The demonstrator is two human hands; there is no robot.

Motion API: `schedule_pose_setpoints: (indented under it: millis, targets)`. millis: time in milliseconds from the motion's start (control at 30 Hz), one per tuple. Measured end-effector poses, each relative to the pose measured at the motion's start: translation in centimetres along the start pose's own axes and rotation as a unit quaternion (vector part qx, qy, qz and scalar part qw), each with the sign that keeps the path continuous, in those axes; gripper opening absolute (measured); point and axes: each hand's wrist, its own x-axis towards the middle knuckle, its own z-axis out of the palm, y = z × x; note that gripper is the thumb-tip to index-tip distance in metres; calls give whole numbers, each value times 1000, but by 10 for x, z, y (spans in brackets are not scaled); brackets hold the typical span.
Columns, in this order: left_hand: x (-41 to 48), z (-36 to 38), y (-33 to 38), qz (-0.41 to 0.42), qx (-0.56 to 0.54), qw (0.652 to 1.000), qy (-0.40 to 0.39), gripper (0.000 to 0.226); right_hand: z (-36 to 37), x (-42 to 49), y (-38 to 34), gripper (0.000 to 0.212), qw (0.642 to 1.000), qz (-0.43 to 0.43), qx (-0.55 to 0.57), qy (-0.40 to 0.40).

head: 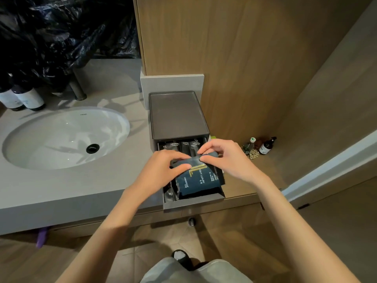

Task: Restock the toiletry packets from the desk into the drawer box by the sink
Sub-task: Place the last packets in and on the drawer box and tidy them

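Both forearms reach forward from the bottom edge to the open drawer (193,198) of the dark drawer box (177,115). Over that drawer the left hand (163,170) presses its thumb on the near-left corner of a navy toiletry packet (199,179), while the right hand (224,158) pinches the packet's far edge between thumb and forefinger; both hands are closed on it. It lies directly under the hands, slanted atop black sachets (184,147) standing in rows, its long axis running front to back along the drawer. Neither hand is clearly nearer. Gold lettering reads "LIGHT LUXURY", partly covered. It probably needs pressing flat. Left of the drawer box, on the counter (71,184), lies the sink (65,137).
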Motion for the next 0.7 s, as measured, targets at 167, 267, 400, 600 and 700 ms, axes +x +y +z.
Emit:
schedule_pose_setpoints:
  millis: [167,267,400,600,700]
  targets:
    - [-2,9,5,-152,-191,970,-8,7,3,3,4,23,997,17,38,64]
    - [-8,14,5,-242,-306,921,1,5,8,-1,19,24,986,85,89,112]
    - [-12,23,6,-313,-392,865,8,8,12,-5,29,31,964,160,172,126]
    - [-6,29,1,-349,-351,869,-9,18,26,10,42,29,961,158,163,158]
    - [6,32,-5,-375,-389,841,24,15,29,15,49,24,964,146,116,190]
